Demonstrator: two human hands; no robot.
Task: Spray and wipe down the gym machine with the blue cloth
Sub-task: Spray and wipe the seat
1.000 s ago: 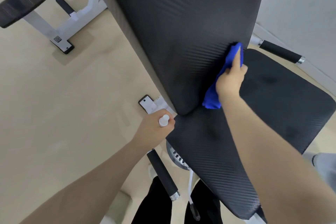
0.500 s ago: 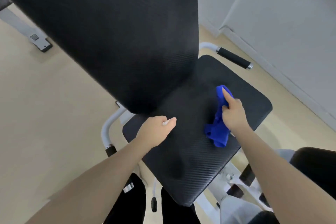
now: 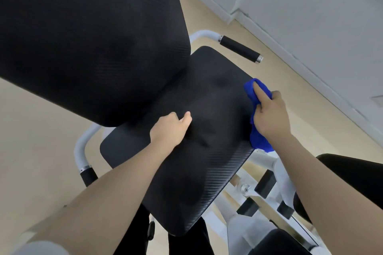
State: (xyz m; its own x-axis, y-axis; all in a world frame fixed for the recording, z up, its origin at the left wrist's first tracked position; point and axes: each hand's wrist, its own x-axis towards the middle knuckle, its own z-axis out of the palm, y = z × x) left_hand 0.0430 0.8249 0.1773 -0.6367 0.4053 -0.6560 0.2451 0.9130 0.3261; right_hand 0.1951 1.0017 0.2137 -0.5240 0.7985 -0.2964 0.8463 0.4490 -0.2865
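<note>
Left to right. The backrest [image 3: 89, 43] fills the upper left, black and textured; no wet film or streak can be made out on it, so whether it has been wiped cannot be told. Below it, a white frame tube [image 3: 81, 151] with a black grip curves round the seat's left side.

The left hand [image 3: 170, 129] hovers over or rests on the middle of the seat [image 3: 186, 182], fingers curled inward. A small pale tip shows at its front, possibly a spray nozzle, but the bottle itself is hidden, so what this hand holds cannot be told.

The right hand [image 3: 269, 118] grips the blue cloth [image 3: 257, 109] in a bunch, index finger laid straight along it, and presses it on the seat's right edge. Part of the cloth hangs over that edge.

Beyond the seat's far corner, a black handle [image 3: 240, 48] stands untouched.

Judgement: the task is in its wiping stage, with the seat's right margin under treatment. The seat's near end, both handles and the white frame at lower right probably remain.
</note>
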